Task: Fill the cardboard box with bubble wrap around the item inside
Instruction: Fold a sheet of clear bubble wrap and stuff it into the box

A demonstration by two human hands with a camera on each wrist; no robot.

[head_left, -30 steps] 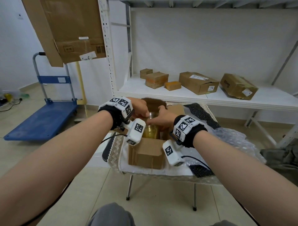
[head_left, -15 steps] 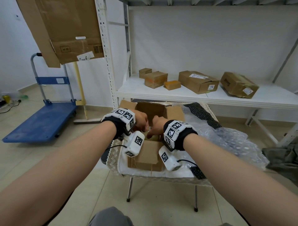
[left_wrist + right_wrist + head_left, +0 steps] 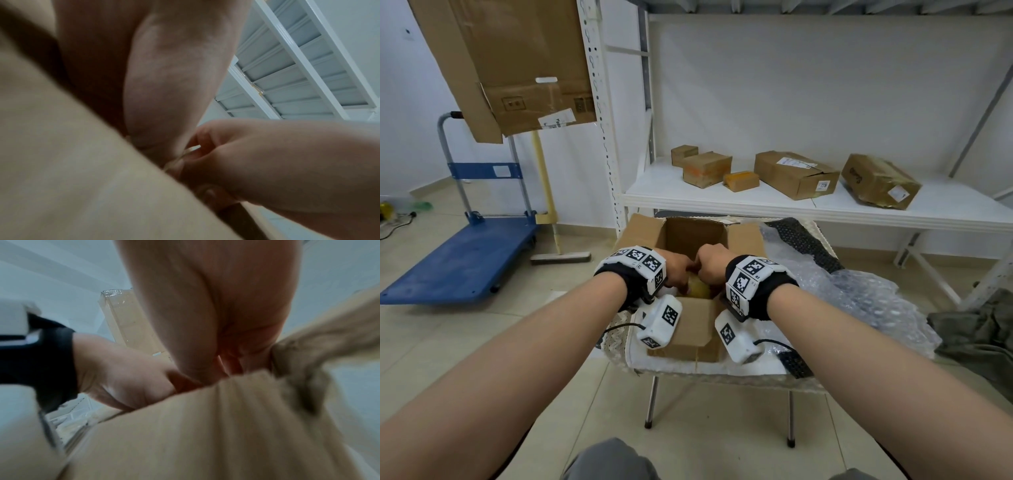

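Note:
An open cardboard box point(image 3: 695, 329) stands on a small cloth-covered table point(image 3: 722, 371). Inside it sits a yellow jar point(image 3: 700, 290), mostly hidden by my hands. My left hand point(image 3: 681, 270) and right hand point(image 3: 710, 265) reach down into the box side by side, with fingers curled round the jar's top. In the left wrist view my left hand point(image 3: 174, 81) meets the curled fingers point(image 3: 226, 154) of the right above the box wall point(image 3: 72, 178). A loose sheet of clear bubble wrap point(image 3: 859, 298) lies on the table right of the box.
Right behind the table is a white shelf point(image 3: 825, 209) that carries several taped parcels point(image 3: 794, 174). A blue platform trolley point(image 3: 465, 257) and a broom point(image 3: 561, 257) stand on the tiled floor at left. Grey fabric point(image 3: 979, 329) lies at the far right.
Both hands have gone lower into the box with the jar. Its neck showed between them a second ago; only a yellow patch shows at present.

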